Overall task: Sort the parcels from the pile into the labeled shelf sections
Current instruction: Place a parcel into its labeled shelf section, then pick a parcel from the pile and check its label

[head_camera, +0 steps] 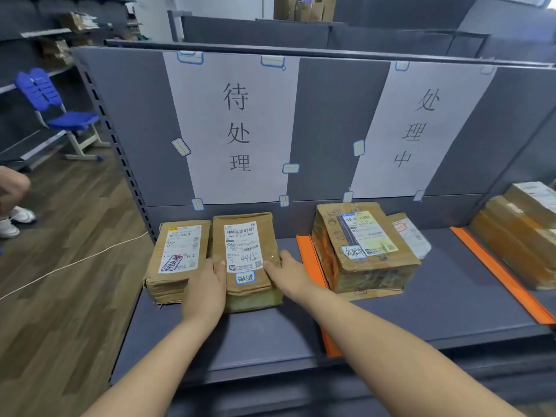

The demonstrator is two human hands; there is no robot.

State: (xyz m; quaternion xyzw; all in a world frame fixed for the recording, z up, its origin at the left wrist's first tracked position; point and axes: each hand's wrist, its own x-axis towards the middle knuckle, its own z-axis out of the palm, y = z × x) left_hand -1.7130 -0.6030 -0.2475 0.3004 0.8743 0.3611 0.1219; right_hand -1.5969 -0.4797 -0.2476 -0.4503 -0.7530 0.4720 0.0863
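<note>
A brown cardboard parcel (245, 236) with a white shipping label and a small handwritten sticker lies on the grey shelf (451, 296), under the left paper sign (234, 127). My left hand (207, 284) holds its left side, thumb on the label. My right hand (288, 272) grips its right edge. A second, flatter brown parcel (177, 251) lies touching it on the left. In the section under the right paper sign (421, 130), past an orange divider (310, 260), a larger taped box (361, 248) sits on a flat package.
Another orange divider (496, 272) separates more stacked brown boxes (520, 236) at the far right. A blue chair (57, 109) stands on the wooden floor at the left, where a person's shoes (15, 221) and a white cord (75, 263) show.
</note>
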